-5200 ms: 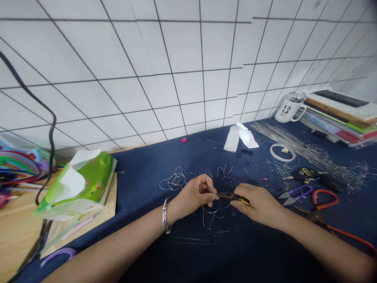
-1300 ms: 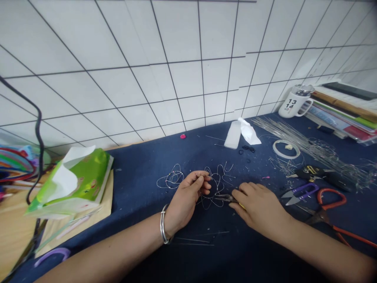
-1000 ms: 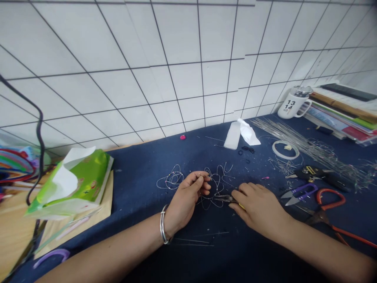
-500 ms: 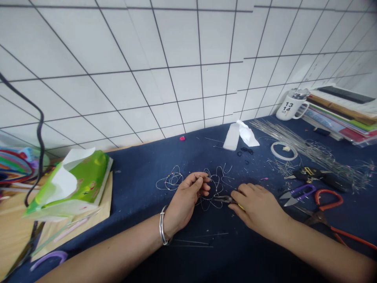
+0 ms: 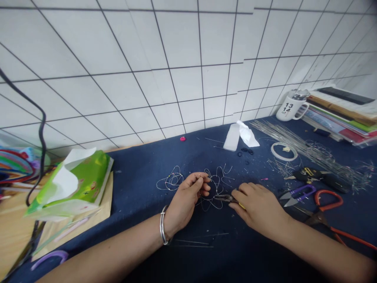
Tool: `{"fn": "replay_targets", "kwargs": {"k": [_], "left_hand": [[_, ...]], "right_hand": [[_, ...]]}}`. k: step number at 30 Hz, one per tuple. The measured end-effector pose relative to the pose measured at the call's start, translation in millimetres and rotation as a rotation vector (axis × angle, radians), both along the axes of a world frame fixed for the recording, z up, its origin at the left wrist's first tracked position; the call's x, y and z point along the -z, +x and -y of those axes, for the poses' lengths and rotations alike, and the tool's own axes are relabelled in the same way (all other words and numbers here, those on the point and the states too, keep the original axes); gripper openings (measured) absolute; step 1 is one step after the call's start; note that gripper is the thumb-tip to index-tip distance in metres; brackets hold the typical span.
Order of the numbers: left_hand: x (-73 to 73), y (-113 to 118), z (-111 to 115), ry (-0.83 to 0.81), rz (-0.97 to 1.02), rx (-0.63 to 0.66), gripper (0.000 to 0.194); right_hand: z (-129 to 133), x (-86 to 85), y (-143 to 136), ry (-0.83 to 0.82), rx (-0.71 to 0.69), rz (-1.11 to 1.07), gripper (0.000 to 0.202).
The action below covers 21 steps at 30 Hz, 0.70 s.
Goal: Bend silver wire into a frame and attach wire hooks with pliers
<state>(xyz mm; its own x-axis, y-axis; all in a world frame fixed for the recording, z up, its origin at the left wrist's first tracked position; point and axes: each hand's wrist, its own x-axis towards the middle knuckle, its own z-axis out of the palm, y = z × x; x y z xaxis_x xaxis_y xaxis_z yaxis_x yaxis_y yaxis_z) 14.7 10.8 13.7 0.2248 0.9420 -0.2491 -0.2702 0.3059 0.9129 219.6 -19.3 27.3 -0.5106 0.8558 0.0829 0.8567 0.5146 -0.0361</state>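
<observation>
My left hand (image 5: 188, 198) is closed in a pinch on thin wire (image 5: 217, 179), which spreads in loops to the right of the fingertips. My right hand (image 5: 257, 204) grips a pair of pliers (image 5: 224, 197), its handles mostly hidden in the palm. The plier jaws point left and lie at the lower part of the wire loops; whether they clamp a strand is too small to tell. Left of my left hand a separate wire coil with small beads (image 5: 170, 181) lies on the dark blue cloth (image 5: 138, 204). Loose straight wires (image 5: 191, 241) lie nearer to me.
At right lie purple-handled snips (image 5: 297, 193), orange-handled cutters (image 5: 328, 198), a white ring of line (image 5: 283, 151) and a bundle of long wires (image 5: 294, 139). A mug (image 5: 290, 108) stands behind. At left are a tissue pack (image 5: 73, 181) and a black cable (image 5: 41, 133).
The pliers have shifted very slightly in my right hand's grip, near the same loops. My left hand keeps its pinch in the same place.
</observation>
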Motion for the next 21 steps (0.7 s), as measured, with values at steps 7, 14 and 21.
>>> {"fn": "replay_targets", "kwargs": {"k": [7,14,21], "left_hand": [[0.8,0.1,-0.5,-0.002,0.0,0.009,0.02],[2.0,-0.1,-1.0,0.006,0.006,0.005,0.02],[2.5,0.1,-1.1,0.002,0.005,0.004,0.02]], "right_hand": [[0.3,2.1,0.3,0.013,-0.004,-0.001,0.017],[-0.3,2.9,0.9,0.009,-0.003,0.0,0.016],[0.0,1.1,-0.1,0.001,-0.003,-0.002,0.016]]}}
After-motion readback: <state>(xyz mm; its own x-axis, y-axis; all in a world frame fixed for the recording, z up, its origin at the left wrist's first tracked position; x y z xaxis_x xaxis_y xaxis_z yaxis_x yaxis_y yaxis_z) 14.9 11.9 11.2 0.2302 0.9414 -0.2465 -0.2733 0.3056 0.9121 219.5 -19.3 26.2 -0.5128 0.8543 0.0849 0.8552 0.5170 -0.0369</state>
